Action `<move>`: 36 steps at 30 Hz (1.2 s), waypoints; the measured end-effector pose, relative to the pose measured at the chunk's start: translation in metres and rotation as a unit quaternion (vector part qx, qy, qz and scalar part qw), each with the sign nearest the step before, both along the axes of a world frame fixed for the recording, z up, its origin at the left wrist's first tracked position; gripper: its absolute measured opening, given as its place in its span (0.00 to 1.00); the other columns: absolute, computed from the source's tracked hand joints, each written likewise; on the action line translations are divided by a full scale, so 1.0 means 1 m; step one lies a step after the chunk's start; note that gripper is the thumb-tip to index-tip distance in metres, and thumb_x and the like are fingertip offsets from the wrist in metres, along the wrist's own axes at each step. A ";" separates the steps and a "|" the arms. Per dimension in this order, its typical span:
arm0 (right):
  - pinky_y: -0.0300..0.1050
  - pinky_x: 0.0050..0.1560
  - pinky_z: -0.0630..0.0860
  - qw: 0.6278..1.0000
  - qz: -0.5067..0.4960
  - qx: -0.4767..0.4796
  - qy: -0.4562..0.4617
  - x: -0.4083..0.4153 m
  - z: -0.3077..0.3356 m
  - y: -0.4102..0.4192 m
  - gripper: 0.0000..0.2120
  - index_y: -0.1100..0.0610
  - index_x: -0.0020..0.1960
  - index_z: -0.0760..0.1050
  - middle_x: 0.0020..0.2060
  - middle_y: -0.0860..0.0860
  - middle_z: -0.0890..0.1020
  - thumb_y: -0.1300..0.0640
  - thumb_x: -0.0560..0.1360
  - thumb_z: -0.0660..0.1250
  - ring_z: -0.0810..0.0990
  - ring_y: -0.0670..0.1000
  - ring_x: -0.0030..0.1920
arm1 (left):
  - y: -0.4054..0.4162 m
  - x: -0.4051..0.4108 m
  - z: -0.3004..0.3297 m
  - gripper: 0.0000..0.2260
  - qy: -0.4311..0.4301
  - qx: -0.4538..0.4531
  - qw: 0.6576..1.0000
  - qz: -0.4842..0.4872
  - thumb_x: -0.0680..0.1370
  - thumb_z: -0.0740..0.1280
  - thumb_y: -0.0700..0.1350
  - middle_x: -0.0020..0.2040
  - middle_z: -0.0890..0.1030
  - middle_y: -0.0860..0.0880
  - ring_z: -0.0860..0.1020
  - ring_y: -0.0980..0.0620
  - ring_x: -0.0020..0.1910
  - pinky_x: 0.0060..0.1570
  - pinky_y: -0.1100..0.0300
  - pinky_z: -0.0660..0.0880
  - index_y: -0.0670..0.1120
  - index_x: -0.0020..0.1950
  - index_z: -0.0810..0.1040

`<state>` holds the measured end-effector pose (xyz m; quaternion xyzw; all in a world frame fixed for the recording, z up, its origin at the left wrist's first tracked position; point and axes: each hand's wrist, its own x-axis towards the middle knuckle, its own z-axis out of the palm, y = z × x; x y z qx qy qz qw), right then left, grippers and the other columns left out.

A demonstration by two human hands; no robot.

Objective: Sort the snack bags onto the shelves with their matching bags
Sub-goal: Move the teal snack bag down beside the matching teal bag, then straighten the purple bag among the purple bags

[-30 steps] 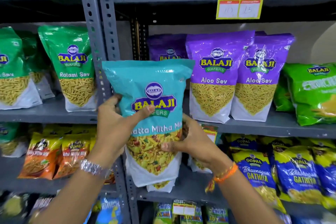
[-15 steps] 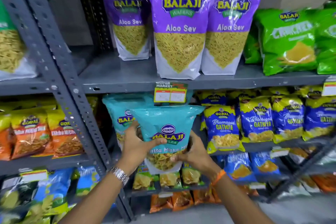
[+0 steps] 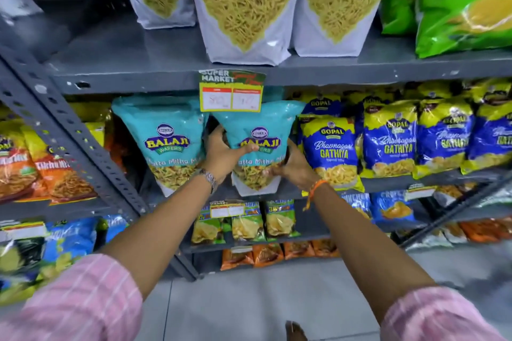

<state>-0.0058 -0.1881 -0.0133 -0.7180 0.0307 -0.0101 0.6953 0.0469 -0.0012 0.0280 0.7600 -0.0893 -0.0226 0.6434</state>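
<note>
A teal Balaji Khatta Mitha Mix bag [image 3: 263, 130] stands upright on the middle shelf [image 3: 388, 181], held from both sides. My left hand [image 3: 224, 153] grips its left edge, thumb across the front. My right hand [image 3: 291, 166] clasps its lower right corner. A matching teal Balaji bag [image 3: 163, 138] stands directly to its left on the same shelf. Blue and yellow Gopal Gathiya bags [image 3: 329, 149] stand just to the right.
A yellow price tag [image 3: 231, 91] hangs from the upper shelf edge [image 3: 138, 83] over the teal bags. Aloo Sev bags [image 3: 243, 5] and green bags [image 3: 465, 3] stand above. Orange bags [image 3: 41, 169] sit left of the slanted shelf post [image 3: 69, 130]. Small packets [image 3: 246, 224] fill lower shelves.
The view has dropped and closed in on the shelves. Both hands have carried the teal bag forward and up, from in front of the lower shelves onto the middle shelf beside the matching teal bag.
</note>
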 end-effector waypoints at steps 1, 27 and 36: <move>0.35 0.49 0.82 1.000 -0.001 -0.010 0.002 0.005 -0.003 -0.003 0.47 0.66 0.71 0.66 0.56 0.51 0.81 0.67 0.55 0.81 0.85 0.37 0.52 | -0.004 0.004 -0.001 0.28 0.002 0.002 1.000 -0.001 0.67 0.81 0.33 0.57 0.83 0.48 0.82 0.62 0.49 0.45 0.69 0.81 0.39 0.65 0.77; 0.44 0.60 0.78 0.945 -0.283 -0.050 -0.156 -0.089 0.103 0.009 0.33 0.47 0.63 0.72 0.62 0.49 0.80 0.61 0.64 0.82 0.79 0.48 0.62 | 0.060 -0.096 0.091 0.24 0.011 -0.009 0.999 -0.043 0.70 0.78 0.34 0.64 0.84 0.50 0.82 0.54 0.64 0.68 0.56 0.77 0.48 0.64 0.79; 0.44 0.66 0.76 0.911 -0.251 -0.110 -0.309 -0.034 0.245 0.041 0.25 0.52 0.62 0.72 0.56 0.44 0.78 0.56 0.70 0.79 0.78 0.48 0.59 | 0.057 -0.027 0.218 0.26 -0.176 -0.077 0.981 0.035 0.69 0.80 0.42 0.65 0.77 0.47 0.76 0.50 0.67 0.68 0.60 0.71 0.54 0.61 0.72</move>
